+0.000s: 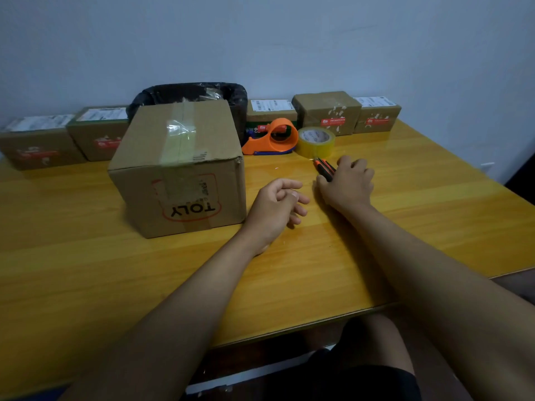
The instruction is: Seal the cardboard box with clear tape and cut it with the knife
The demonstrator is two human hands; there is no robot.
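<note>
A cardboard box [185, 175] printed "TOLY" upside down stands on the yellow wooden table [405, 204]. A strip of clear tape [180, 136] runs over its closed top and down its front. My left hand [275, 209] rests just right of the box with fingers loosely curled and holds nothing. My right hand [347, 183] lies over an orange and black knife [323, 167] with fingers curled round its handle. The knife's tip sticks out toward a roll of clear tape [316, 141] lying flat a little behind it.
An orange tape dispenser [275, 137] sits between the box and the roll. Behind the box is a bin lined with a black bag [191, 92]. Several small taped parcels [327, 111] line the wall, two of them at far left [37, 146]. The table's near edge runs by my lap.
</note>
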